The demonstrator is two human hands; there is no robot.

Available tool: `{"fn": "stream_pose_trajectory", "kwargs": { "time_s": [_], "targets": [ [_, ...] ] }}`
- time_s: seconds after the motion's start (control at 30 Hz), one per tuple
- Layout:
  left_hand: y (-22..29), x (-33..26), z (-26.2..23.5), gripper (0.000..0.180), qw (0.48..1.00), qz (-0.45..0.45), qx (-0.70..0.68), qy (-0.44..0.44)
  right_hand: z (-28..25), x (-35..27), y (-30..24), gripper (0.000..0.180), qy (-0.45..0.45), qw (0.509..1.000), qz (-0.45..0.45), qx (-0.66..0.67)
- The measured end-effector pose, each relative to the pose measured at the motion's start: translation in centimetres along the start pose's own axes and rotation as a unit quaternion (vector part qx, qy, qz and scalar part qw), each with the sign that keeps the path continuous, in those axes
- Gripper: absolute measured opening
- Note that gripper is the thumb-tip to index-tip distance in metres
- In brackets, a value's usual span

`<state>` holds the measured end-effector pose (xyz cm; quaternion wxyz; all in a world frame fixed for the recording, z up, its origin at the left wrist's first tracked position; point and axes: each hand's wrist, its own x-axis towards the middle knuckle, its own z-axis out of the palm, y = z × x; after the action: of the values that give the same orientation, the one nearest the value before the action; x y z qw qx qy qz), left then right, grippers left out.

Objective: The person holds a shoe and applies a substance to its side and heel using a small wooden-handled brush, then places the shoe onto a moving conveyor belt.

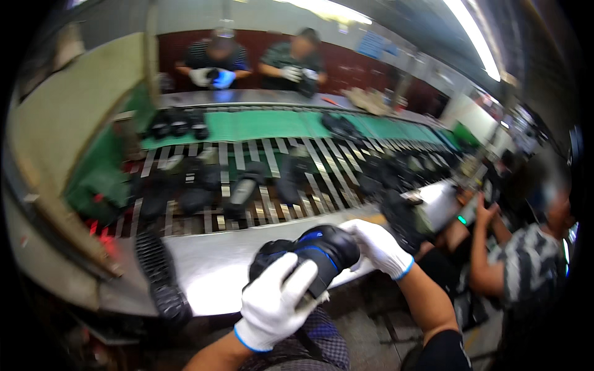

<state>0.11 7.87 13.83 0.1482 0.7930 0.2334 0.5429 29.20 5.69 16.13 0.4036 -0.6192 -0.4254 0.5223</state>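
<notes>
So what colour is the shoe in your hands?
The shoe is mostly black with thin blue lines; it shows in the head view, the only one.

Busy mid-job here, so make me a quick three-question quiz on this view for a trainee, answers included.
1. True or false: the left hand, in a white glove, holds the blue-lined shoe.

2. On the metal bench, what lies at the far left of the hands?
A. A hammer
B. An upturned shoe
C. A bucket

3. Fill in: the three shoes at upper left sit beside a ____ strip.

Key: 1 true; 2 B; 3 green.
</notes>
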Motion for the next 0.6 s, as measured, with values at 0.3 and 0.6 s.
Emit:
{"fn": "stream_pose_trajectory", "kwargs": {
  "time_s": [0.3, 0.6],
  "targets": [
    [-7.6, -10.0, -4.6, 0.055, 0.825, -0.43, -0.164, 0.328, -6.2, 3.0, 17.2, 0.044, 0.243, 0.699, -0.086, -0.667],
    [-0.8, -14.2, -0.6, 0.065, 0.92, -0.327, 0.211, -0.043, 1.0, -4.0, 4.0, 0.037, -0.013, 0.989, 0.015, 0.149]
  ]
}}
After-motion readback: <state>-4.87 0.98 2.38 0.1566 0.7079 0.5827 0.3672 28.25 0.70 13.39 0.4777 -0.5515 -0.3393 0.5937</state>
